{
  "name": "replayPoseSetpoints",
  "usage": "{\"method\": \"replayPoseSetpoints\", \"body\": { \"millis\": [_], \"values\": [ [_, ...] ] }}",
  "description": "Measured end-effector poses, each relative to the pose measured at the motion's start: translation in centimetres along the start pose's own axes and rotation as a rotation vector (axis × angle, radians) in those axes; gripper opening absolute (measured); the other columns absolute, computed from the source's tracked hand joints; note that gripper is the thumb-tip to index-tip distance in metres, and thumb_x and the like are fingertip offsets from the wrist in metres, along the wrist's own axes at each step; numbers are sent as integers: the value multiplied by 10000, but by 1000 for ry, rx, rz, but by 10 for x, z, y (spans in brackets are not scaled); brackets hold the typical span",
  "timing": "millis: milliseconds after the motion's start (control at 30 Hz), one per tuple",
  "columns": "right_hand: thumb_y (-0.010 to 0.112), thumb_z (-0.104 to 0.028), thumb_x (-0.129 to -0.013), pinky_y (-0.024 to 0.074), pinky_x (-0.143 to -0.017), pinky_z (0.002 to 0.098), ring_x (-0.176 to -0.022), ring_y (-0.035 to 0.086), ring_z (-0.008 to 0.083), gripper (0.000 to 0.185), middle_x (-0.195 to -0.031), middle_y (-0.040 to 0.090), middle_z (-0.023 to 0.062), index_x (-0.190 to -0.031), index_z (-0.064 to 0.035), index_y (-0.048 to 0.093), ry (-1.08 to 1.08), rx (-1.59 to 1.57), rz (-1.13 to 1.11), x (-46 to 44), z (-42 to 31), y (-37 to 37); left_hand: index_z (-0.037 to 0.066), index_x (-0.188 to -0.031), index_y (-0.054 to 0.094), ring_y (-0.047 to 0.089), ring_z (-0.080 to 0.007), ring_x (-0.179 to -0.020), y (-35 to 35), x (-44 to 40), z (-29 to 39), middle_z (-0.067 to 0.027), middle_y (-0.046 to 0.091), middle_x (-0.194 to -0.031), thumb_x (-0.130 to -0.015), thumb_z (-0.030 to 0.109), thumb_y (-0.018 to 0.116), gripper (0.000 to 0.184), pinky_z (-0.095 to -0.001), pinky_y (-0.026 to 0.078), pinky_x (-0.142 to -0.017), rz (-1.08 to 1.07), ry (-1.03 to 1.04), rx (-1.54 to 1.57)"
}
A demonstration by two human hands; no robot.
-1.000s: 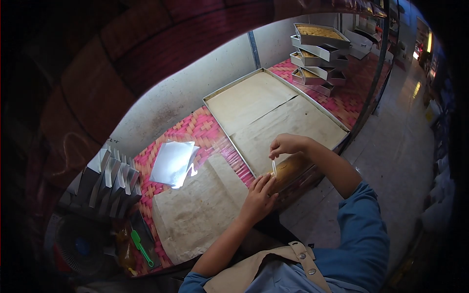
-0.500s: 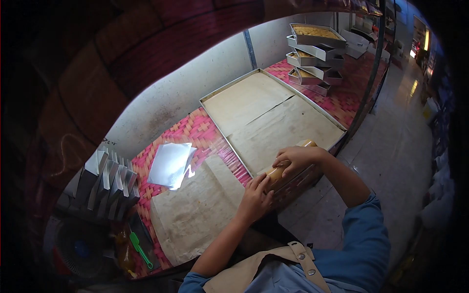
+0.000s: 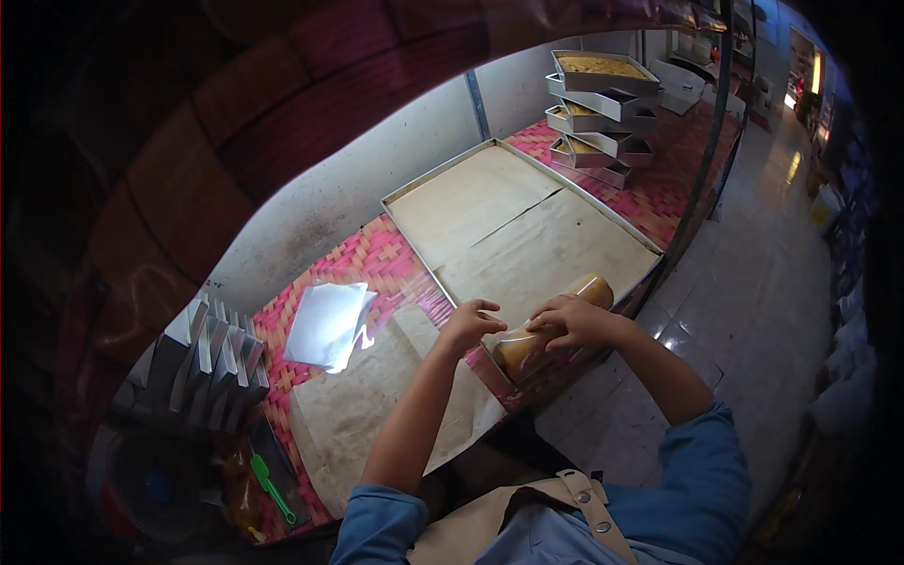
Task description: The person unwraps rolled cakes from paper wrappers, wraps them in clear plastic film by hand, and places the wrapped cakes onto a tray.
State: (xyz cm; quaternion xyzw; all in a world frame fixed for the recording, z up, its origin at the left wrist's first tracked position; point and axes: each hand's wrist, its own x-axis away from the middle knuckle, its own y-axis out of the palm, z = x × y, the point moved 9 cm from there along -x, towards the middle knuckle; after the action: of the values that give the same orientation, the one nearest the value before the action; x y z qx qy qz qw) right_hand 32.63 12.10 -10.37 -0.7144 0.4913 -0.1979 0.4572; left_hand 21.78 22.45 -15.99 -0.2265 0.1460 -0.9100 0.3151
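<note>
A golden-brown roll in shiny clear wrap (image 3: 517, 354) lies at the near edge of a large metal tray (image 3: 426, 267) lined with brown paper (image 3: 490, 202). My right hand (image 3: 572, 322) rests over the middle of the roll, palm down with fingers curved on it. Just beyond the roll's left end, my left hand (image 3: 471, 326) is raised with its fingers apart and nothing in them. Loose brown paper (image 3: 367, 414) covers the table to the left, and a stack of clear plastic sheets (image 3: 327, 325) lies behind it.
Stacked metal pans with baked cake (image 3: 603, 66) stand at the back right. Upright metal pans (image 3: 212, 358) are at the far left, near a green spatula (image 3: 270, 485) and a dark fan (image 3: 155, 480). A metal post (image 3: 713, 141) rises at the right.
The wrapped roll now lies lengthwise along the tray's near edge, more in view. My left hand has left it and moved up and left. My right hand has gone from pinching a strip to lying on the roll.
</note>
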Motion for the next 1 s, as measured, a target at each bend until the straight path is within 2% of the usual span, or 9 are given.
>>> {"method": "replayPoseSetpoints", "body": {
  "millis": [67,200,300,433,533,600,700,800,1000],
  "values": [
    [697,-218,-683,345,-930,368,-1062,476,262,415,-1101,549,71,-1071,-122,585,-4,-36,11,-1,0,0,-26,-1114,508,593,-133,-745,5,-4,-4,-106,639,-901,-741,104,668,426,-241,467,-663,-81,-79,340],
    [692,-214,-688,341,-936,368,-1070,471,263,408,-1103,547,68,-1070,-119,584,31,-46,-19,0,1,0,-3,-844,632,575,-100,-679,8,0,15,-46,631,-737,-707,162,723,233,-222,454,-600,-49,7,173],
    [689,-208,-689,339,-939,367,-1070,469,265,399,-1104,547,63,-1064,-116,586,26,-71,-3,0,1,0,15,-718,644,550,-87,-639,5,1,17,-18,600,-651,-724,241,714,237,-221,431,-566,45,10,-23],
    [685,-197,-692,341,-938,365,-1071,466,264,394,-1110,543,62,-1064,-110,585,8,-71,19,2,-1,-2,21,-708,640,521,-72,-607,4,3,15,-11,571,-605,-757,309,679,294,-214,408,-546,117,-76,-102],
    [683,-193,-694,339,-940,365,-1072,466,263,399,-1112,541,64,-1070,-109,582,2,-78,22,2,2,-1,27,-755,638,562,-108,-626,3,-1,1,-56,602,-669,-779,287,645,261,-240,436,-564,182,-81,-182],
    [682,-192,-694,339,-940,365,-1071,466,263,402,-1112,541,64,-1074,-109,581,-3,-65,25,2,1,-2,34,-826,630,603,-195,-700,-14,18,39,-107,625,-802,-790,238,607,208,-283,468,-619,597,386,-489],
    [679,-194,-695,342,-938,371,-1070,470,269,405,-1114,542,71,-1077,-108,578,6,-71,14,2,1,-3,53,-898,620,602,-270,-803,1,34,55,-123,614,-921,-792,216,580,199,-338,475,-713,479,433,-232],
    [679,-194,-691,351,-931,373,-1063,480,287,421,-1114,549,100,-1081,-76,571,26,-83,14,1,8,1,25,-1081,524,560,-316,-928,46,53,70,-173,569,-1010,-738,242,639,423,-384,442,-811,289,465,-447],
    [693,-210,-671,371,-923,342,-1046,506,287,534,-1125,541,152,-1133,-6,519,87,-70,-140,-12,19,4,-10,-1214,366,514,-340,-1013,62,42,60,-216,513,-1096,-654,290,703,720,-383,422,-851,240,379,-629]
  ]
}}
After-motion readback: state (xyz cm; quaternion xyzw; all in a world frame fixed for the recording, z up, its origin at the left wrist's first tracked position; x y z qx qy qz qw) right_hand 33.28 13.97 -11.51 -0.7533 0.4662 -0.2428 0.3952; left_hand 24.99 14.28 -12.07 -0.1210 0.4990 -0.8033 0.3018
